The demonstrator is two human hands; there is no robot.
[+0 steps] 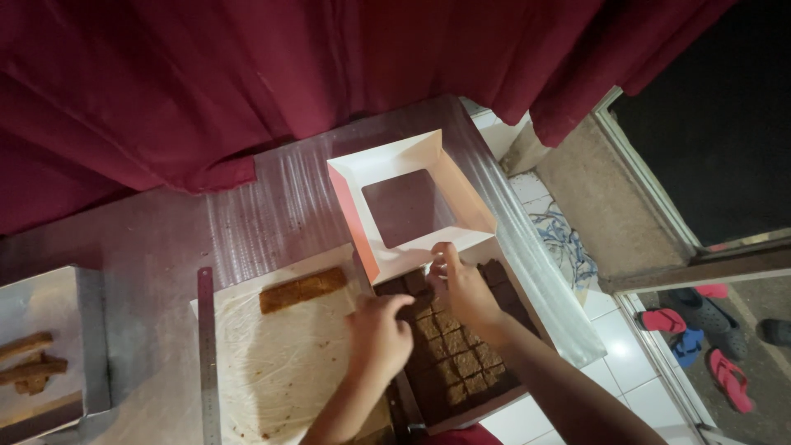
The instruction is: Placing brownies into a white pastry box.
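Note:
An open white cardboard box (494, 247) sits on the table, filled with several small brown cake squares (461, 363). Its windowed lid (395, 165) stands tilted back. My right hand (461, 284) rests over the squares at the box's far end, fingers pinched near the lid's front edge. My left hand (381, 334) is curled at the box's left edge, fingertips touching the squares. Whether either hand holds a piece is hidden.
A sheet of white paper (280, 363) with a brown cake strip (302, 289) lies left of the box. A metal ruler (206, 354) lies along it. A metal tray (74, 330) with cake strips stands far left. Red curtain (247, 82) behind; sandals (725, 371) on the floor.

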